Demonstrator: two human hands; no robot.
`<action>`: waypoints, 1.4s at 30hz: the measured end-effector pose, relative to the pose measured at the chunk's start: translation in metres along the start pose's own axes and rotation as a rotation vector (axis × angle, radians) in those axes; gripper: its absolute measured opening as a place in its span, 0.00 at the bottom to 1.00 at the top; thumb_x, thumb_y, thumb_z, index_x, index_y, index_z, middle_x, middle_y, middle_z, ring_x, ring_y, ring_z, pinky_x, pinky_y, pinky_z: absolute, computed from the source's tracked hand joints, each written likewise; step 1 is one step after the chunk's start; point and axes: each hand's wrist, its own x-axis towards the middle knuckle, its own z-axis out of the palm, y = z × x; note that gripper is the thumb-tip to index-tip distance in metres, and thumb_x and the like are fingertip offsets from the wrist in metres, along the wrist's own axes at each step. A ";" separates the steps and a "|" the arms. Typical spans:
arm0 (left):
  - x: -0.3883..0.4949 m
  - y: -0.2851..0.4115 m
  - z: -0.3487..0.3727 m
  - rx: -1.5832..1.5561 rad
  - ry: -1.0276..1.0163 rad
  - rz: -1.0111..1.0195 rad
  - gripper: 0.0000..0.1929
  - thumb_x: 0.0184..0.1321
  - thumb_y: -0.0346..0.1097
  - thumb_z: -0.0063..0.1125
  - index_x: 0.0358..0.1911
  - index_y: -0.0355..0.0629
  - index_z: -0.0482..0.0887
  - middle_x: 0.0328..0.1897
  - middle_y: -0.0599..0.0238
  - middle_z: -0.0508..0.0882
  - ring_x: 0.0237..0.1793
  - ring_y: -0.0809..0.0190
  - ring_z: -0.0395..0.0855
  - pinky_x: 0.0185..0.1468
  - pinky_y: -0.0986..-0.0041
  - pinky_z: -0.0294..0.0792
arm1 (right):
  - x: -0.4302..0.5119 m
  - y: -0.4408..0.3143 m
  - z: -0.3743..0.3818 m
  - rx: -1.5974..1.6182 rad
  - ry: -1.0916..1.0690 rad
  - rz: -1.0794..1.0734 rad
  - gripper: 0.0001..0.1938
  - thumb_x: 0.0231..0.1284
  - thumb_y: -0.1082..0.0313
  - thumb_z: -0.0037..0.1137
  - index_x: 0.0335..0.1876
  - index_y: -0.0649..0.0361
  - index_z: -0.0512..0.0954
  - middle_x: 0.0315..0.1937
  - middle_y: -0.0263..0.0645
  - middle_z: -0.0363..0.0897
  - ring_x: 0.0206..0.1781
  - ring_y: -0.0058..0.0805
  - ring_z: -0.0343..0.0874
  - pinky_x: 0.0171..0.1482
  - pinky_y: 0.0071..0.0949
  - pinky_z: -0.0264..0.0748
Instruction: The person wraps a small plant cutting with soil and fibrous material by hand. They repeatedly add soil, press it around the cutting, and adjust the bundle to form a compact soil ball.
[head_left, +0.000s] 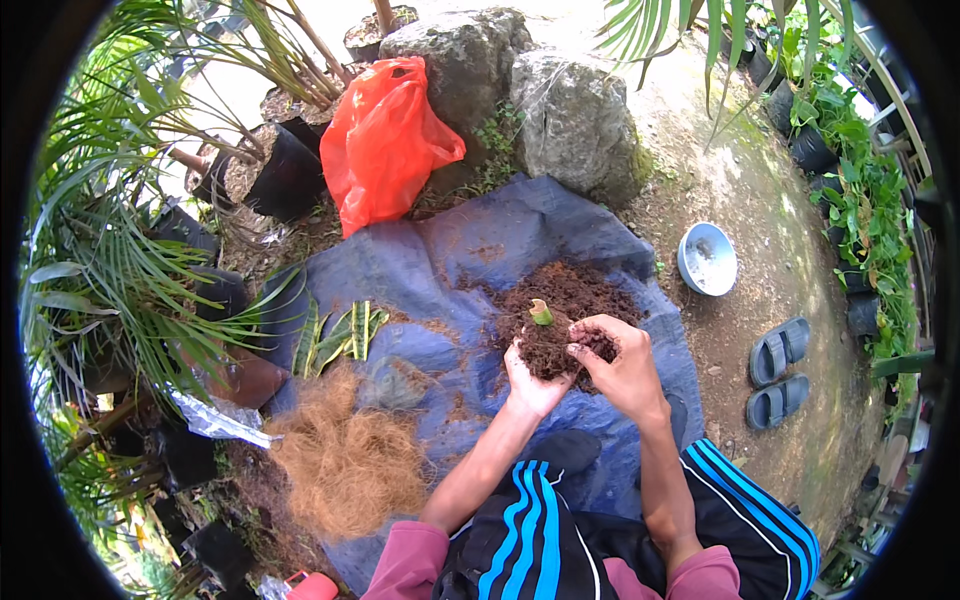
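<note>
My left hand (534, 382) is cupped under a ball of dark brown coir-like growing medium (546, 349). A short green cut plant piece (541, 313) stands up out of the top of that ball. At the ball's right side, my right hand (616, 360) has its thumb and fingertips pinched on some of the same crumbly material. Just beyond both hands a heap of the brown medium (592, 289) lies on a blue tarp (427, 277). To the left on the tarp are several variegated leaf cuttings (361, 330), with a pile of tan coconut fibre (360, 457) nearer to me.
A red plastic bag (386, 142) leans by two large rocks (574, 120) past the tarp. Potted palms in black grow bags (285, 172) crowd the left. On the right are a light blue bowl (707, 259), grey sandals (778, 401) and a row of potted plants (855, 195).
</note>
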 end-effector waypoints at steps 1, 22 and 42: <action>-0.001 -0.001 0.000 0.010 -0.003 0.001 0.19 0.68 0.43 0.38 0.49 0.37 0.78 0.47 0.50 0.83 0.49 0.48 0.81 0.58 0.56 0.74 | 0.000 0.000 0.000 -0.003 -0.010 0.013 0.12 0.52 0.76 0.64 0.43 0.68 0.81 0.37 0.48 0.84 0.41 0.34 0.85 0.46 0.29 0.79; 0.005 -0.038 -0.047 0.283 0.073 0.190 0.29 0.69 0.61 0.37 0.65 0.49 0.69 0.65 0.62 0.73 0.64 0.57 0.69 0.67 0.65 0.64 | -0.002 0.038 0.048 -0.191 0.239 -0.173 0.41 0.44 0.49 0.74 0.62 0.69 0.70 0.61 0.56 0.71 0.65 0.52 0.68 0.68 0.44 0.62; 0.063 -0.046 -0.138 0.162 0.155 0.146 0.28 0.74 0.57 0.33 0.71 0.52 0.64 0.73 0.69 0.66 0.70 0.63 0.63 0.70 0.73 0.56 | 0.008 0.044 0.060 0.008 0.333 -0.088 0.14 0.45 0.71 0.69 0.38 0.67 0.80 0.40 0.48 0.82 0.44 0.45 0.82 0.49 0.37 0.78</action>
